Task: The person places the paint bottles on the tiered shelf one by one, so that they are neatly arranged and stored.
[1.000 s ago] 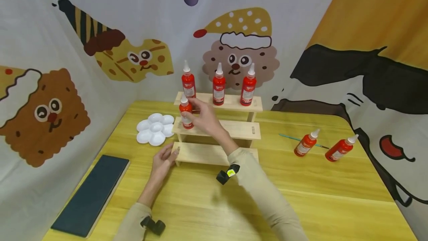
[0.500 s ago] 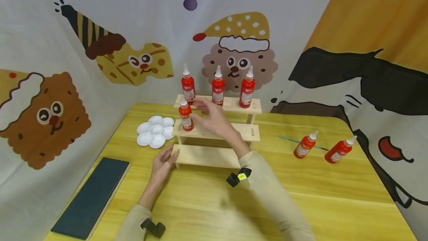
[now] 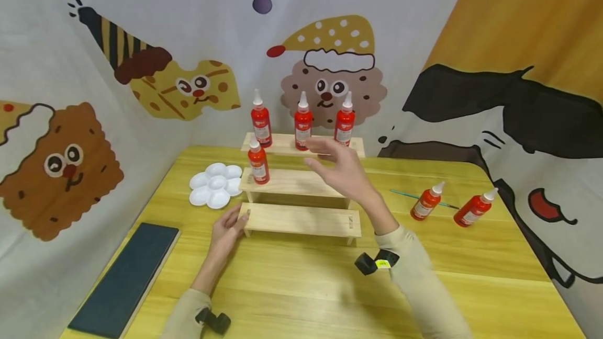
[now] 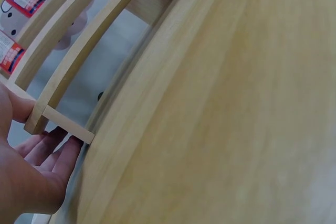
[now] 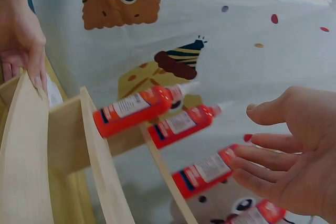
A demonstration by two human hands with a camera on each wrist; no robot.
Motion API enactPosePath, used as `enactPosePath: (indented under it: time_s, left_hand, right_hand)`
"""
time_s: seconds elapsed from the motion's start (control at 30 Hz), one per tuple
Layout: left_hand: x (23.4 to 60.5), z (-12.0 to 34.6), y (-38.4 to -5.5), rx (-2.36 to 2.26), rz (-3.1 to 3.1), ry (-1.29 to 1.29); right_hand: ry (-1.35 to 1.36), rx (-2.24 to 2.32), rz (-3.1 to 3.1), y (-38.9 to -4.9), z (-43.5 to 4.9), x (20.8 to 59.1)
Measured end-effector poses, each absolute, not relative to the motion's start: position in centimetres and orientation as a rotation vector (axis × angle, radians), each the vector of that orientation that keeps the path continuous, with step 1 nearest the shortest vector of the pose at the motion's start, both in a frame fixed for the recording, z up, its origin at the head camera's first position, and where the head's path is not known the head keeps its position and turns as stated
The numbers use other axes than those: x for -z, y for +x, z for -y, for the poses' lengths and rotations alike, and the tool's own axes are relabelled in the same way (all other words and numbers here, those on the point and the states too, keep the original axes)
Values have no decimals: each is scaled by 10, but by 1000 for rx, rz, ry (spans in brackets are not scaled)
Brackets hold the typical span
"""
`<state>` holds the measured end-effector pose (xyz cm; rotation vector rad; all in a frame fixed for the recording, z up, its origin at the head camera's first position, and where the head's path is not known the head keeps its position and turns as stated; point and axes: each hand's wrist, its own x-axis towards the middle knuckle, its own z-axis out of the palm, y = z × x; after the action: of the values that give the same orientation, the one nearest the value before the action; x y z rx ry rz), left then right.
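A three-step wooden display rack [image 3: 301, 219] stands on the table. My left hand [image 3: 223, 239] grips the left end of its lowest step, thumb on top and fingers by the leg in the left wrist view. One red paint bottle [image 3: 258, 164] with a white nozzle cap stands at the left of the middle step. On the top step are a left bottle [image 3: 261, 125], a middle bottle [image 3: 303, 124] and a right bottle [image 3: 344, 122], partly hidden by my right hand [image 3: 346, 171]. That hand hovers over the rack's right side with spread fingers, holding nothing.
Right of the rack, two more red bottles [image 3: 426, 203] [image 3: 473, 211] stand on the table near a thin blue paintbrush [image 3: 400, 192]. A white flower-shaped palette [image 3: 216, 184] lies left of the rack. A dark flat board [image 3: 127, 276] lies at the table's left edge.
My right hand has let go of the bottle on the middle step and moved right, away from it. The bottle stays in place. My left hand keeps its grip on the lowest step.
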<state>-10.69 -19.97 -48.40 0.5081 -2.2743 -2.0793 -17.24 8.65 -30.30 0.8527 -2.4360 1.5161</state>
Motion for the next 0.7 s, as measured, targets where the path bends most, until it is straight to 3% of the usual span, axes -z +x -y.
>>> enactPosePath:
  time_s: [0.7]
  left_hand:
    - [482,200,-106,2099,2294,517]
  right_hand:
    - [543,-1351,2230,-154,-211,311]
